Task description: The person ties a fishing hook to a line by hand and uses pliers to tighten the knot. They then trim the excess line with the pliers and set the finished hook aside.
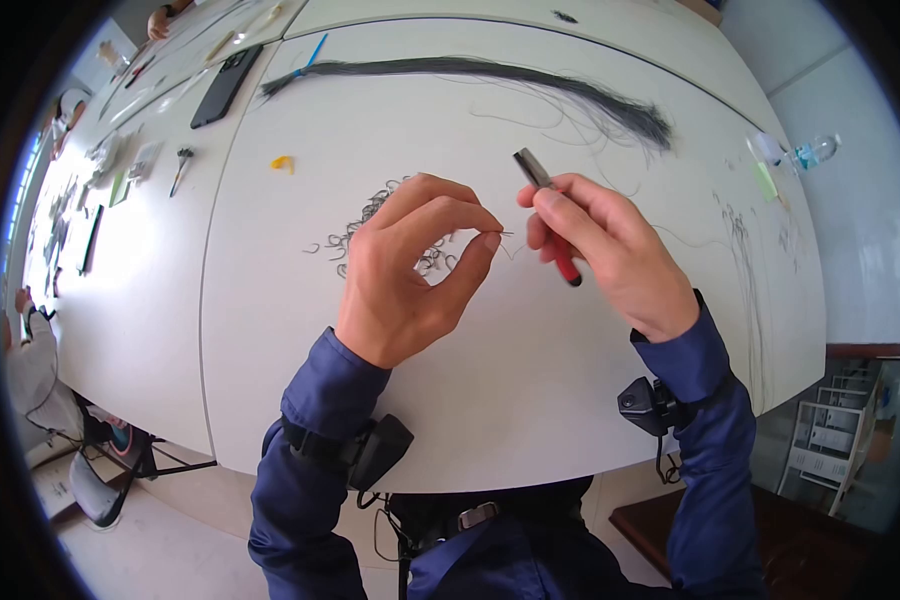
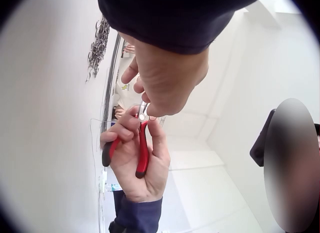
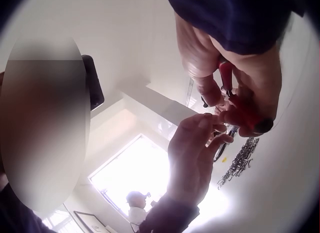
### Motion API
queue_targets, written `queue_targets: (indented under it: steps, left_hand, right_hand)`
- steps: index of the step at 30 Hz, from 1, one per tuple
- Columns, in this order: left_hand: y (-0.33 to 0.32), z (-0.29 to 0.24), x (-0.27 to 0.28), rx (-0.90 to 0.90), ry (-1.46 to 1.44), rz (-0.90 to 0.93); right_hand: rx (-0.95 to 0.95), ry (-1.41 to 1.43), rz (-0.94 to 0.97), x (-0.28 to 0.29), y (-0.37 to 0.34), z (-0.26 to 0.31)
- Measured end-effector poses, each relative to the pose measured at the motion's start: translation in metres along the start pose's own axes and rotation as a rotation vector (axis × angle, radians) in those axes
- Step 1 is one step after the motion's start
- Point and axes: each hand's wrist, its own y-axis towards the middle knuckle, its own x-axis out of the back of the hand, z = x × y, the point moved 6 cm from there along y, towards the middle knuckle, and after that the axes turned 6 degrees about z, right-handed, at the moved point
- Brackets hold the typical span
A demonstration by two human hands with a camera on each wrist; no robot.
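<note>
My left hand (image 1: 405, 270) pinches a short, thin dark wire (image 1: 507, 233) between thumb and forefinger over the white table. Just right of it, my right hand (image 1: 610, 235) grips red-handled pliers (image 1: 567, 263) whose metal jaws point up and away. In the left wrist view both red handles of the pliers (image 2: 144, 153) spread apart across the right palm. Behind and partly hidden by the left hand lies a pile of small bent wire hooks (image 1: 378, 203). The right wrist view shows the same hooks (image 3: 240, 163) below the left fingers.
A long bundle of dark wire (image 1: 450, 67), with a blue tie (image 1: 317, 50), stretches across the far side. Left of it lie a black phone (image 1: 227, 85) and a yellow piece (image 1: 283, 163). Loose wires (image 1: 748, 270) and a plastic bottle (image 1: 817, 151) are at the right.
</note>
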Motion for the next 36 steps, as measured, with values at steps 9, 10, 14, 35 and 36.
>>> queue_targets:
  steps: [9,10,14,35,36]
  left_hand:
    - [-0.002,0.012,0.004,0.088,-0.044,-0.109]
    - [-0.002,0.012,0.004,0.098,-0.051,-0.117]
    - [-0.002,0.014,0.003,0.106,-0.067,-0.121]
    - [-0.003,0.018,0.001,0.166,-0.13,-0.137]
    - [-0.003,0.018,0.001,0.16,-0.128,-0.138]
  right_hand:
    - [0.531,-0.871,-0.234,-0.023,-0.027,0.022]
    - [0.527,-0.896,-0.237,-0.024,-0.027,0.021]
    - [0.531,-0.925,-0.251,-0.025,-0.027,0.02]
    - [0.531,-0.997,-0.264,-0.023,-0.025,0.016]
    - [0.539,-0.994,-0.268,-0.023,-0.026,0.016]
